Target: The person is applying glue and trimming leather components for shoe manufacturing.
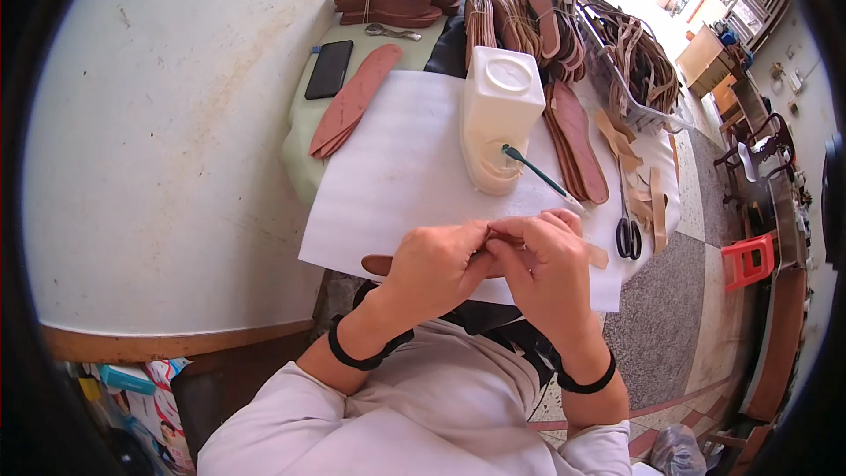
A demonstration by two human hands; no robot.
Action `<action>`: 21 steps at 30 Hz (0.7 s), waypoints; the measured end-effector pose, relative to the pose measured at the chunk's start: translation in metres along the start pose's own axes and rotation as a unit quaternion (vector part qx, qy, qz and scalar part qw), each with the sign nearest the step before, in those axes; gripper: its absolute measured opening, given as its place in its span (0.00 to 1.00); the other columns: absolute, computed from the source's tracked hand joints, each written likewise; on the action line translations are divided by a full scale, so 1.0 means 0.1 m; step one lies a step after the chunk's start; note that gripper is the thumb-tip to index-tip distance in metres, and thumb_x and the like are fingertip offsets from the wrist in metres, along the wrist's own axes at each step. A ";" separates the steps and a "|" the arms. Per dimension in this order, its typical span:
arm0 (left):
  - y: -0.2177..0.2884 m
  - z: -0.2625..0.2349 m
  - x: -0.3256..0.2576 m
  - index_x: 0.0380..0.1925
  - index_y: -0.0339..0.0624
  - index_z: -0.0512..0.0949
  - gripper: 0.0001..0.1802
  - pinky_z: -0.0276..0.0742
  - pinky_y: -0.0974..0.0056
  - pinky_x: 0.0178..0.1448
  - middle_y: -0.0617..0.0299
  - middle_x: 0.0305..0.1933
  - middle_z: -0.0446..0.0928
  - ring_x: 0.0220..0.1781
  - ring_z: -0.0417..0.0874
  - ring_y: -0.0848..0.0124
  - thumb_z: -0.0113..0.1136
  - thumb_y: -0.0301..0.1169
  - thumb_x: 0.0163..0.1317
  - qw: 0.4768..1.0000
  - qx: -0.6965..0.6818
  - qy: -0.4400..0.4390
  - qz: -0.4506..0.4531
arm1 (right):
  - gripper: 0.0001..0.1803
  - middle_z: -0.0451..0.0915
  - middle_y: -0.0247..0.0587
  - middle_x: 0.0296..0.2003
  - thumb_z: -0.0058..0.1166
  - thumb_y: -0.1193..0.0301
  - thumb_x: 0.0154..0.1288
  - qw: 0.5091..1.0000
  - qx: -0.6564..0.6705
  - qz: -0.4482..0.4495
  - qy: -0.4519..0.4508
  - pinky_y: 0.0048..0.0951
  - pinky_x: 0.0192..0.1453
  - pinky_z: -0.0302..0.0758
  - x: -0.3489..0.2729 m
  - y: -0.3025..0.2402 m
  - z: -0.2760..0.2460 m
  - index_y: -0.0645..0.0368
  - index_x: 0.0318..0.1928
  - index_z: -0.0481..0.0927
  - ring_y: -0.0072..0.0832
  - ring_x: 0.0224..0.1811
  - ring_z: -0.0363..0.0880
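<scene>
Close to the table's front edge, my left hand [434, 257] and my right hand [548, 263] meet fingertip to fingertip, both closed in a pinch. Between them lies a brown insole [376, 264], its rounded end poking out left of my left hand. A pale tan leather strip [598, 256] shows just right of my right hand. My fingers hide most of the insole and whatever they pinch at its middle. Just beyond my hands stands a white plastic container [493, 115], cut open low on its front, with a green-handled brush [542, 172] leaning out.
Stacked insoles lie left [357, 101] and right [577, 145] of the container. Black-handled scissors [628, 238] rest near leather scraps [656, 203]. At the back are bundled insoles [515, 22] and a clear bin [634, 97] of strips. A phone [330, 70] lies at left.
</scene>
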State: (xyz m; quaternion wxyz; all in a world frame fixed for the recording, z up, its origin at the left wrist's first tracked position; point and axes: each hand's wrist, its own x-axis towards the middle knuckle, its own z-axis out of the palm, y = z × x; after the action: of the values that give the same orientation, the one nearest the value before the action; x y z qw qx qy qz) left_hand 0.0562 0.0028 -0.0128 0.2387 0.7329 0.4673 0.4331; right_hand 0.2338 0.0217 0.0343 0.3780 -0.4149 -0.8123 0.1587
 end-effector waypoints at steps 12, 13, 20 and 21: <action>0.04 0.00 -0.03 0.45 0.38 0.89 0.09 0.85 0.57 0.39 0.50 0.39 0.89 0.36 0.90 0.53 0.70 0.27 0.67 0.999 0.023 0.005 0.040 | 0.12 0.87 0.47 0.41 0.72 0.78 0.58 0.989 -0.091 0.115 -0.005 0.39 0.55 0.79 0.16 0.59 -0.56 0.63 0.43 0.88 0.42 0.43 0.87; 0.05 0.00 -0.03 0.45 0.39 0.89 0.09 0.85 0.56 0.39 0.50 0.38 0.89 0.35 0.90 0.53 0.70 0.27 0.67 0.999 0.025 0.004 0.045 | 0.12 0.87 0.47 0.41 0.73 0.77 0.58 0.987 -0.122 0.105 -0.025 0.40 0.55 0.79 0.16 0.75 -0.57 0.63 0.43 0.89 0.43 0.45 0.86; 0.04 -0.01 -0.03 0.46 0.40 0.89 0.10 0.84 0.55 0.38 0.52 0.36 0.88 0.33 0.89 0.55 0.70 0.26 0.65 0.997 0.036 0.002 0.071 | 0.13 0.84 0.45 0.40 0.74 0.70 0.56 0.970 -0.208 0.095 -0.081 0.44 0.57 0.77 0.12 1.24 -0.39 0.59 0.42 0.91 0.46 0.51 0.83; 0.04 -0.01 -0.03 0.46 0.40 0.89 0.10 0.84 0.55 0.38 0.53 0.35 0.88 0.33 0.89 0.55 0.70 0.26 0.65 0.997 0.038 0.004 0.074 | 0.13 0.83 0.44 0.40 0.74 0.71 0.56 0.971 -0.209 0.087 -0.079 0.44 0.57 0.77 0.12 1.26 -0.37 0.59 0.42 0.91 0.46 0.51 0.83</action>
State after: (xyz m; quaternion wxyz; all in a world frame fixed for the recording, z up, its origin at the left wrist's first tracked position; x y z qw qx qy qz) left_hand 0.0563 -0.0011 -0.0105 0.1763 0.7724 0.4288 0.4341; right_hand 0.3266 0.1059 -0.0073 0.2022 -0.5405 -0.8152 0.0497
